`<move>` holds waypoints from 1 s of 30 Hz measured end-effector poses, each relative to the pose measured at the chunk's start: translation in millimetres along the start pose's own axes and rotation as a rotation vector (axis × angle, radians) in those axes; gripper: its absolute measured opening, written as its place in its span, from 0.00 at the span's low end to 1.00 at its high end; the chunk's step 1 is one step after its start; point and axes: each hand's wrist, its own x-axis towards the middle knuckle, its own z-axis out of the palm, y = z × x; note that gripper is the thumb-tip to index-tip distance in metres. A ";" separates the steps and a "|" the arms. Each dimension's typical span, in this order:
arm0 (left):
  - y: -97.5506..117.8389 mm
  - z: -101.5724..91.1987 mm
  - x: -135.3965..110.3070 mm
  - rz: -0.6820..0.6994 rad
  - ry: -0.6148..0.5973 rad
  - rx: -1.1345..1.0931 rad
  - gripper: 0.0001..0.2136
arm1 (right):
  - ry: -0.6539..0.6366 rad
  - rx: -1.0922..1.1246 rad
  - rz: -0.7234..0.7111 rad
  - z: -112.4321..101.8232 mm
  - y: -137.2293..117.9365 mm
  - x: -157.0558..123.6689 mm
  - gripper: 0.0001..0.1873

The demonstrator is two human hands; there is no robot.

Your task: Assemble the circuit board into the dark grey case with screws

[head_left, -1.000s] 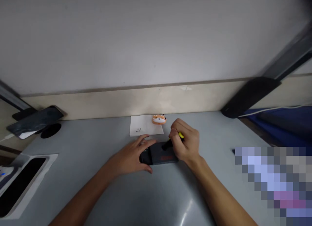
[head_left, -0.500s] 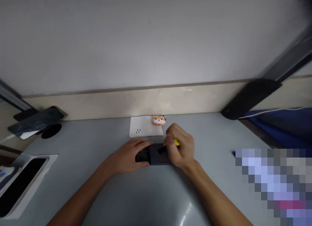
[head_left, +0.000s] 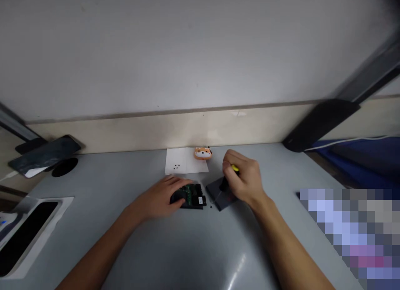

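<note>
My left hand (head_left: 158, 200) grips a small dark device with a green circuit board (head_left: 194, 197) on top, fingers along its far side and thumb on the near side. A white label shows near its right end. My right hand (head_left: 246, 177) is wrapped round a screwdriver with a yellow and black handle (head_left: 235, 169), its thin shaft slanting down to the left. Partly under this hand is a flat dark cover (head_left: 219, 196), turned at an angle and apart from the board; whether the fingers also hold it is hidden. A tiny dark piece (head_left: 211, 206) lies between board and cover.
Behind the hands, white paper (head_left: 175, 158) carries several tiny dark screws (head_left: 176, 167) and an orange animal-face case (head_left: 203, 153). Phones (head_left: 45, 156) and a white-framed dark panel (head_left: 28, 236) are at left. A black cylinder (head_left: 321, 125) stands back right; a blurred-out area covers the front right.
The dark cover has come away from the circuit board, moving right and turning. My right hand has shifted right with the screwdriver. The board now shows; my left hand stays nearly in place.
</note>
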 end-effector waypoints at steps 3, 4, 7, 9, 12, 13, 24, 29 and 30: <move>5.1 0.7 -0.4 0.007 0.025 0.024 0.25 | 0.085 0.043 0.034 -3.6 6.1 0.3 0.15; 7.0 3.4 0.0 0.006 0.047 0.040 0.26 | 0.107 0.048 0.036 -3.7 5.7 0.4 0.15; 11.6 17.4 3.4 0.003 0.098 0.064 0.29 | 0.106 0.045 0.001 -0.9 -0.2 0.2 0.15; 13.0 27.2 6.4 -0.007 0.104 0.061 0.29 | 0.069 0.033 -0.039 2.7 -5.1 -0.3 0.15; 13.2 34.6 9.6 -0.032 0.133 0.035 0.28 | 0.029 0.010 -0.075 7.8 -9.2 -1.2 0.14; 12.8 34.9 10.0 -0.043 0.149 0.021 0.28 | 0.026 0.009 -0.078 9.0 -9.5 -1.5 0.14; 5.3 24.6 2.4 -0.084 0.315 -0.330 0.30 | 0.072 0.017 -0.089 8.1 -9.0 -1.5 0.14; -0.6 17.0 3.0 -0.064 0.405 -0.549 0.29 | 0.140 0.018 -0.094 6.6 -13.6 -0.1 0.14; -3.1 16.0 3.6 -0.046 0.412 -0.600 0.29 | 0.155 0.025 -0.094 6.8 -14.7 -0.1 0.14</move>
